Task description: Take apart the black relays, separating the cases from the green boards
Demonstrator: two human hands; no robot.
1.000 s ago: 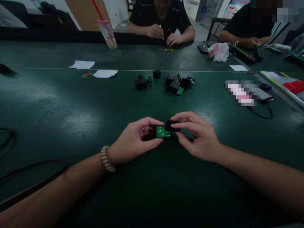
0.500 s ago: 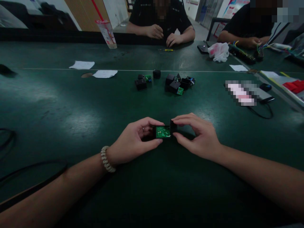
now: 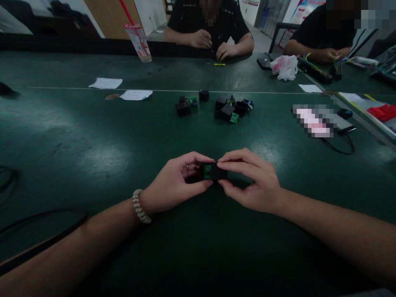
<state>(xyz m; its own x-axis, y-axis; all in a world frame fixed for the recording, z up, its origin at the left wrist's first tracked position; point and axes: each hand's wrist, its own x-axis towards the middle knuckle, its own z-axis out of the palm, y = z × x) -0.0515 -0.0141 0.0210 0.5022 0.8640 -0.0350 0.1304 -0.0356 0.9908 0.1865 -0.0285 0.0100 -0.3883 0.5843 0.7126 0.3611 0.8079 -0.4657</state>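
Low over the green table (image 3: 173,243), my left hand (image 3: 177,179) grips a small black case with a green circuit board (image 3: 207,170) showing in it. Thumb and fingers lie along the case's near and far edges. From the right, my right hand (image 3: 255,179) pinches a black cover piece (image 3: 219,172) between thumb and fingertips. The cover lies over the right part of the board, and only the board's left part shows. Whether the cover is seated on the case cannot be made out.
Black housings (image 3: 227,110) with green boards lie beyond my hands, and another group (image 3: 183,109) is left of them. Papers (image 3: 136,95), a cup (image 3: 139,43) and a plastic bag (image 3: 284,67) are farther off. Two people sit across the table.
The cover piece was upright at the board's right end; now it lies flatter over the board's right part. My right hand has moved slightly left with it.
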